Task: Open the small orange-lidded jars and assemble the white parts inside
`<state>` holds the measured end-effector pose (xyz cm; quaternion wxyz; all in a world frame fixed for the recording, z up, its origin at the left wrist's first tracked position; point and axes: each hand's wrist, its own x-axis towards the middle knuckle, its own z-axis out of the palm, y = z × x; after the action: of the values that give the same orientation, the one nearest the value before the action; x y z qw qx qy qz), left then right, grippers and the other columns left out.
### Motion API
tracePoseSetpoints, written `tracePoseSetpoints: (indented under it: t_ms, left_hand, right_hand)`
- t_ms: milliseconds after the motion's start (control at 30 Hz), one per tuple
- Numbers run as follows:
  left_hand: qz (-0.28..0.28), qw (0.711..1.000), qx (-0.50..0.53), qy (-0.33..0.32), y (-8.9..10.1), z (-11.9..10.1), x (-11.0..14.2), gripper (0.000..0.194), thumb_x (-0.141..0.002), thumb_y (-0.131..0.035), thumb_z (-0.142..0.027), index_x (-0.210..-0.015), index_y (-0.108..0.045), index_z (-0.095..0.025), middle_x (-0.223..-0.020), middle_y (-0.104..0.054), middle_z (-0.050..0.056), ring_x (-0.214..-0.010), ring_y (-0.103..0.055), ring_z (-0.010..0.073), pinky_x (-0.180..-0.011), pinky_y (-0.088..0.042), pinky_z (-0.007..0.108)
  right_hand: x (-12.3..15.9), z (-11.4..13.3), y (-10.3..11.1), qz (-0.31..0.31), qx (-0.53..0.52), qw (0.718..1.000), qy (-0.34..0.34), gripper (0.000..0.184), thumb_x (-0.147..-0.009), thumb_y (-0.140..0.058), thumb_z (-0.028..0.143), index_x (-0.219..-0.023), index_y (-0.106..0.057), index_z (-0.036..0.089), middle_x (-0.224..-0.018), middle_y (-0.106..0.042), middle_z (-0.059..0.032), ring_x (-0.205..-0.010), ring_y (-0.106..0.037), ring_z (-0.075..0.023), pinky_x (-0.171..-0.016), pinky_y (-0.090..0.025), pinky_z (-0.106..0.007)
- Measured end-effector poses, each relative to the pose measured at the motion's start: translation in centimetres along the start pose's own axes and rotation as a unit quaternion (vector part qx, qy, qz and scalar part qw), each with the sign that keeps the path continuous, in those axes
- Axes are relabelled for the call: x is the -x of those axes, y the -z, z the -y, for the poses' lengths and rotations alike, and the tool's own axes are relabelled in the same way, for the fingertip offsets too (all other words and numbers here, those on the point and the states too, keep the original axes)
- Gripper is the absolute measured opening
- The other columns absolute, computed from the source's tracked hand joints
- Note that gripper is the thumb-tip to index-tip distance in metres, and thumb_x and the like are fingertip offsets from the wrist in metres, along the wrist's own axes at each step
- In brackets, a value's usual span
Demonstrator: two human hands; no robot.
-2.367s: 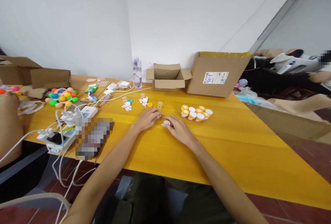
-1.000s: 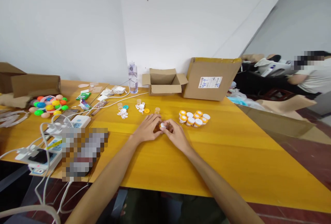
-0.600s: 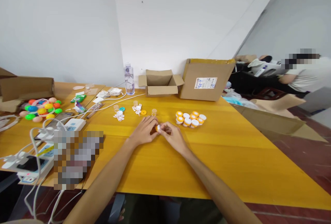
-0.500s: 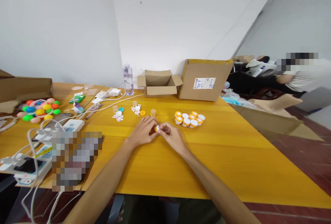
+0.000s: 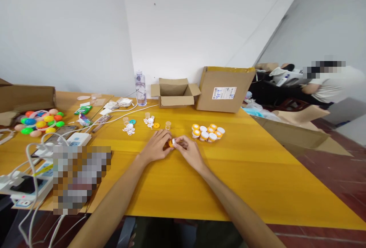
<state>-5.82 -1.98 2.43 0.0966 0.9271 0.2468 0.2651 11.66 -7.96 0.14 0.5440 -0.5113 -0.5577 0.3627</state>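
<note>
From where I stand, I see both hands meeting over the middle of the desk (image 5: pixel 257 187), a small orange-and-white piece (image 5: pixel 172 143) pinched between them. The left hand (image 5: pixel 156 147) curls round its orange side; the right hand (image 5: pixel 188 149) closes thumb and fingertips on the white side. What lies under the left palm I can't tell.

Just beyond the left fingers stands a small clear cup (image 5: pixel 168 125). Farther left are an orange ring (image 5: pixel 156 125) and a teal ring (image 5: pixel 132 122), each near a clear cup and a cluster of white cut-out pieces. To the right of the hands — well apart from them — sits a tight group of little jars (image 5: pixel 208 132), topped in orange and white.

At the far side, a water bottle (image 5: pixel 140 88), an open cardboard box (image 5: pixel 177 101) and a larger labelled carton (image 5: pixel 223 103) stand along the wall. Coloured balls (image 5: pixel 42 124) lie at far left.
</note>
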Motion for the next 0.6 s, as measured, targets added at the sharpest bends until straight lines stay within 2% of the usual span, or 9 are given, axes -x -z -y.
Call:
tracePoseSetpoints:
  t_ms: [600]
  left_hand:
    - [-0.002, 1.000, 0.001, 0.006, -0.04, 0.16, 0.08, 0.012, -0.088, -0.062, -0.025, -0.099, -0.057, -0.024, -0.111, -0.063, 0.005, -0.105, -0.056, 0.0246, -0.091, -0.045, 0.040]
  right_hand:
    - [-0.25, -0.37, 0.21, -0.011, -0.026, 1.000, 0.002, 0.034, -0.075, -0.072, 0.055, -0.082, -0.060, 0.024, -0.080, -0.071, -0.0019, -0.076, -0.070, -0.0196, -0.072, -0.057, -0.033]
